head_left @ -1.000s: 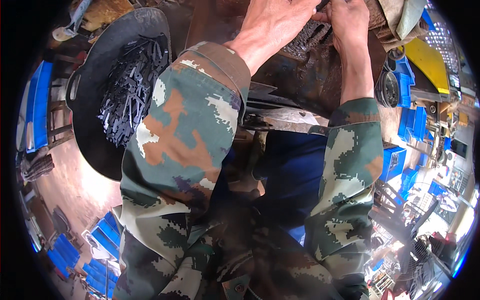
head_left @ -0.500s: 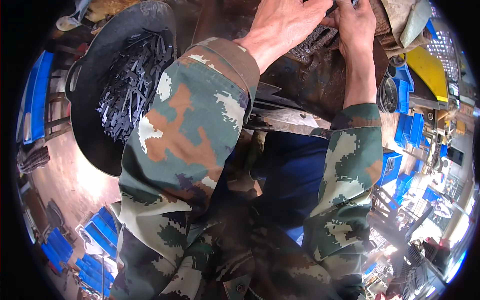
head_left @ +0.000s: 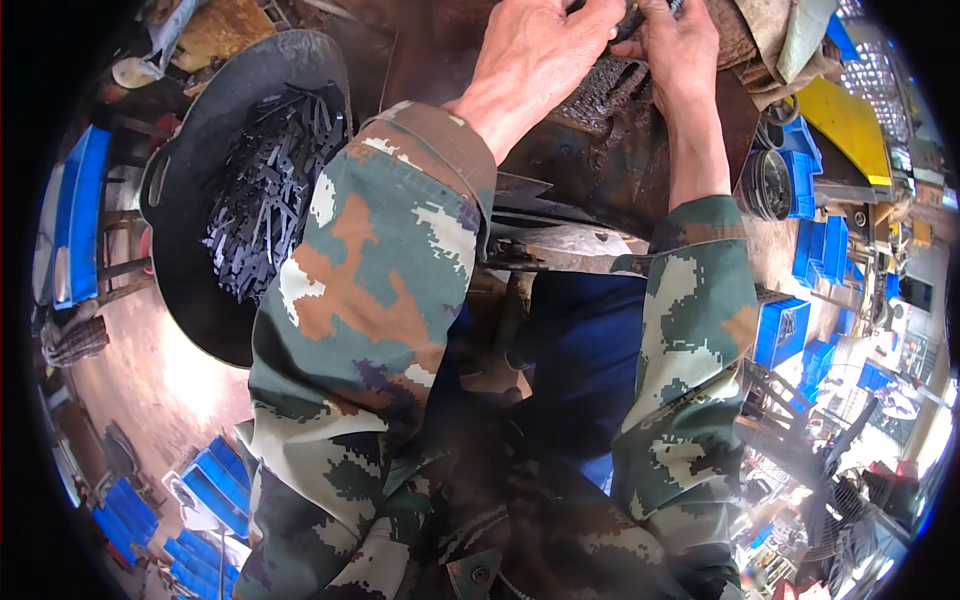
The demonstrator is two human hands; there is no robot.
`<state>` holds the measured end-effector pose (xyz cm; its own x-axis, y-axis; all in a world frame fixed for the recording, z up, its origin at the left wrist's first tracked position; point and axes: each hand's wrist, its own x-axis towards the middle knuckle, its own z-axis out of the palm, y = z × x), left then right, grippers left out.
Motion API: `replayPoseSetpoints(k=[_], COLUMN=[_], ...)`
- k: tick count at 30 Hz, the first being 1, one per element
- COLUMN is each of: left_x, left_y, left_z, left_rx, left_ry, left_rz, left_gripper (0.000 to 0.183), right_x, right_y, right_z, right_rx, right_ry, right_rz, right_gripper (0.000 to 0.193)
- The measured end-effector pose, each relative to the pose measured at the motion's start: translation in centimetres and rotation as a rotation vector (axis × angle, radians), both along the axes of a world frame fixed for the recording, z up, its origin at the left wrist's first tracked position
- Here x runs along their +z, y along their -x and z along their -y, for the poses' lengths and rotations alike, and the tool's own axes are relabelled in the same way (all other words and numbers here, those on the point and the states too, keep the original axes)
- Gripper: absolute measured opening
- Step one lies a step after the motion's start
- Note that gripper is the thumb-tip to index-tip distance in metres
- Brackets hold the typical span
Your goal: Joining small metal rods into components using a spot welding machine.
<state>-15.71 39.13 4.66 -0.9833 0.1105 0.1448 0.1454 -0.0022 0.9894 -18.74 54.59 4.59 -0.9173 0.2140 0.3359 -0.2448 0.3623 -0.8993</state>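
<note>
Both of my hands are close together at the top edge, over a dark, grimy work surface (head_left: 620, 165). My left hand (head_left: 540, 65) is closed, its fingers curled inward and partly cut off by the frame. My right hand (head_left: 682, 55) is closed too, its thumb pointing toward the left fingers. Between the fingertips is a small dark piece (head_left: 630, 20), apparently metal, gripped by both hands; its kind cannot be made out. Wet-looking black grit (head_left: 602, 95) lies on the surface just below the hands.
To my left stands a large black pan (head_left: 180, 260) with a loop handle, holding a heap of small dark metal strips (head_left: 265, 190). Brown cloth (head_left: 735, 35) lies beyond my right hand. Right of it are a yellow panel (head_left: 845, 130), a round metal container (head_left: 768, 185) and blue bins (head_left: 782, 330).
The view has shifted slightly, so the pan and bins sit a little lower in the picture. Both hands remain together around the small dark piece.
</note>
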Motion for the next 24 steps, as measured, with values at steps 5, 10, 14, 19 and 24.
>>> replayPoseSetpoints(k=[5,10,14,19,24], left_x=[1.1,1.7,1.2,1.1,0.7], left_y=[-0.5,-1.1,-1.1,-1.3,-0.8], left_z=[0.3,0.1,0.5,0.7,2.1], left_rx=[0.041,0.061,0.048,0.044,0.026], left_ry=[0.029,0.025,0.001,0.067,0.088], left_rz=[-0.097,-0.082,-0.167,-0.196,-0.152], left_gripper=[0.029,0.023,0.025,0.024,0.026], right_x=[0.3,0.7,-0.1,0.1,1.1], right_y=[0.0,-0.2,0.4,-0.8,-6.3], right_z=[0.2,-0.3,0.3,0.2,-0.7], right_rx=[0.01,0.015,0.017,-0.002,0.055], right_ry=[0.096,0.13,0.105,0.144,0.104], right_rz=[0.025,0.04,0.012,0.06,0.187], right_gripper=[0.015,0.017,0.015,0.013,0.025])
